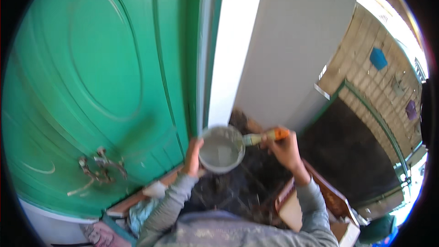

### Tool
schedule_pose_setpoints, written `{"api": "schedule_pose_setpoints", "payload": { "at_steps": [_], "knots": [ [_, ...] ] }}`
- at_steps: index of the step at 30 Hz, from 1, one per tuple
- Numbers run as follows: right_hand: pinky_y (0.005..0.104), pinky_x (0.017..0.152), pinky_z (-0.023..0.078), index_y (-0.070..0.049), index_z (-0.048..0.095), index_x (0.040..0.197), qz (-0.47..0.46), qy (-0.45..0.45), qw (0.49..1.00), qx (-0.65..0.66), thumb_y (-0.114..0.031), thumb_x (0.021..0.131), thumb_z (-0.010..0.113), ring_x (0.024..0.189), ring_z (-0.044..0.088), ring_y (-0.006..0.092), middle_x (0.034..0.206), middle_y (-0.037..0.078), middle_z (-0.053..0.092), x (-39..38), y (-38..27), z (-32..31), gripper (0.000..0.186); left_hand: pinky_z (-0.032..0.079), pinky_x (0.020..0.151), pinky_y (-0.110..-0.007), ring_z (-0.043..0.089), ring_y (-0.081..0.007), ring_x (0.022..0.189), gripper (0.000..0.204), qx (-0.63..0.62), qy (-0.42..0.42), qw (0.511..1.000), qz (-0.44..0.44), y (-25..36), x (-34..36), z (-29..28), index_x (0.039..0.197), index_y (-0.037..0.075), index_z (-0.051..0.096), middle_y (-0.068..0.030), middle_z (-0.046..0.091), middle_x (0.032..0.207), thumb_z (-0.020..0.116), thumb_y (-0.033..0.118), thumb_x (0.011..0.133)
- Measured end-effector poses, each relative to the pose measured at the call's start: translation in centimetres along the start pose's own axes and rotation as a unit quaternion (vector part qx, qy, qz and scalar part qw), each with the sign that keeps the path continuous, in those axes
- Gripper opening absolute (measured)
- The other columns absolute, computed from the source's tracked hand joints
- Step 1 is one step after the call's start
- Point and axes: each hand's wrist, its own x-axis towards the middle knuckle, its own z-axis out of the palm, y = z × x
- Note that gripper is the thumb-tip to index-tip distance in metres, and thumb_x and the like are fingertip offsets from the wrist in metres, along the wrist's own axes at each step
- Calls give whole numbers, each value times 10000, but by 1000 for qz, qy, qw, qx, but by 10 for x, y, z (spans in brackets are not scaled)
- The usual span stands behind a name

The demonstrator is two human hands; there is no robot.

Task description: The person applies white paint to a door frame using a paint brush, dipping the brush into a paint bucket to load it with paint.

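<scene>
A round tub [200, 148] with pale grey paint [222, 150] inside is in front of me, near the middle of the view. My left hand [192, 156] grips its left side, fingers closed around the wall. On the other side, my right hand [284, 152] is closed on a paintbrush [275, 134] with an orange handle end. The brush lies nearly level, its bristles pointing left at the tub's right rim. Whether the bristles touch the rim or only hang over it, I cannot tell.
A green door [105, 50] with a metal handle [103, 167] fills the left. Beside it runs a white door frame [235, 41], then a grey wall [292, 41]. A wooden box-like piece [331, 192] stands at lower right. Cloth [141, 212] lies by the door's foot.
</scene>
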Motion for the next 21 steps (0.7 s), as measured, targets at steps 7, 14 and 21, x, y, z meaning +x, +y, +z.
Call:
{"api": "schedule_pose_setpoints", "payload": {
  "at_steps": [7,14,21],
  "knots": [
    [238,573,499,-8,655,981,-129,-44,989,-62,-123,852,674,595,612,95,751,53,675,9,-36,-12,174,553,500,-336,633,-182,829,397,124,1,992,8,60,-15,21,1107,156,512,-55,564,1004,493,479,877],
    [244,646,544,33,648,1017,-122,-50,989,-69,-79,878,640,748,670,130,851,91,685,22,-55,-12,179,574,495,-402,645,-228,862,441,143,-39,989,-27,83,-4,16,1142,200,476,-71,545,1083,480,529,848],
    [254,617,565,41,621,1020,-73,-69,995,28,-107,899,627,751,687,157,900,112,680,33,-77,4,191,590,522,-418,636,-241,913,455,138,-91,985,-52,106,0,5,1166,189,455,-84,539,1099,499,505,842]
  ]
}}
